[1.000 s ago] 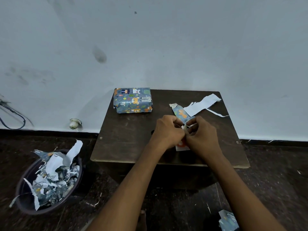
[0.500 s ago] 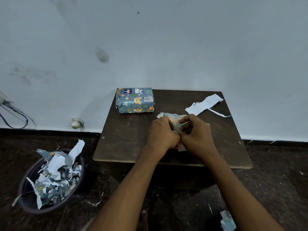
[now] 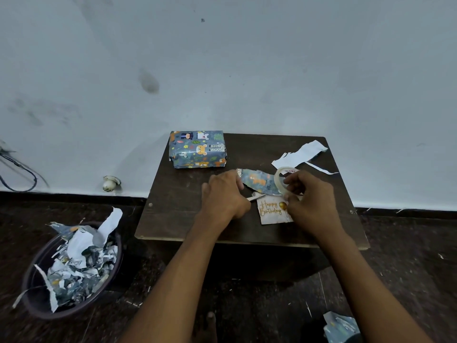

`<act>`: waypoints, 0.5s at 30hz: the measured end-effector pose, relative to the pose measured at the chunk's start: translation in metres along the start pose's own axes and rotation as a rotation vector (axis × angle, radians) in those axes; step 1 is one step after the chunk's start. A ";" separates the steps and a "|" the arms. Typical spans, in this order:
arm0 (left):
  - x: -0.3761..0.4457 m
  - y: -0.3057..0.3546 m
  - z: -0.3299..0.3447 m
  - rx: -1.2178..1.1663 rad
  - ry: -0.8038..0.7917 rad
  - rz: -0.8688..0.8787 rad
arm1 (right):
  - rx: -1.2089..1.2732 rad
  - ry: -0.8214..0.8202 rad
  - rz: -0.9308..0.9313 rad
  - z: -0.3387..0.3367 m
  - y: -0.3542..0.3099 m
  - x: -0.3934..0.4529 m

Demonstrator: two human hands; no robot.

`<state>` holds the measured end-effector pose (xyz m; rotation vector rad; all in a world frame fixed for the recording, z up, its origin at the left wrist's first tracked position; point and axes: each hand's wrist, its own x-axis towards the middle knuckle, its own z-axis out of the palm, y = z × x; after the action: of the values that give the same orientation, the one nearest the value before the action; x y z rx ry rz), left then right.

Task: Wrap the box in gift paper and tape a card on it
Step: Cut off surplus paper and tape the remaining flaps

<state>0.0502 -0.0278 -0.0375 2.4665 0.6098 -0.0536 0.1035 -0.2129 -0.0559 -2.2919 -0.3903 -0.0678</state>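
**Hands part, card uncovered**

Since the earlier frame the hands have drawn apart – the card (image 3: pixel 272 209), lettered "Happy Birthday", now shows flat on the table (image 3: pixel 188 214) between them. Right hand (image 3: pixel 312 202), at centre right, has its grip clamped on a tape roll (image 3: pixel 282 178) held on edge above the card's upper corner. Left hand (image 3: pixel 223 197) is curled at mid-frame; a thin pale tip pokes out beside it, but whether it holds that I cannot tell. Between the hands lies a paper strip (image 3: pixel 258 182). Wrapped, the box (image 3: pixel 197 149) sits at the table's upper left – well apart from the card. White scraps (image 3: pixel 300 154) lie upper right; a bin (image 3: pixel 71 268) of cuttings stands lower left.
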 end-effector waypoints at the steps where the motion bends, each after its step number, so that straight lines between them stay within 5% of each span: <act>1: 0.001 -0.002 -0.001 0.008 0.009 -0.003 | -0.031 -0.001 -0.001 0.001 0.001 0.001; 9: 0.006 -0.016 -0.007 0.110 0.167 -0.046 | -0.170 -0.004 0.006 0.011 0.005 0.010; 15: 0.000 -0.002 -0.005 -0.069 0.151 0.091 | -0.179 0.023 -0.017 0.006 -0.003 0.005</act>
<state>0.0486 -0.0234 -0.0343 2.4429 0.5520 0.1874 0.1070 -0.2052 -0.0565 -2.4620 -0.4063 -0.1423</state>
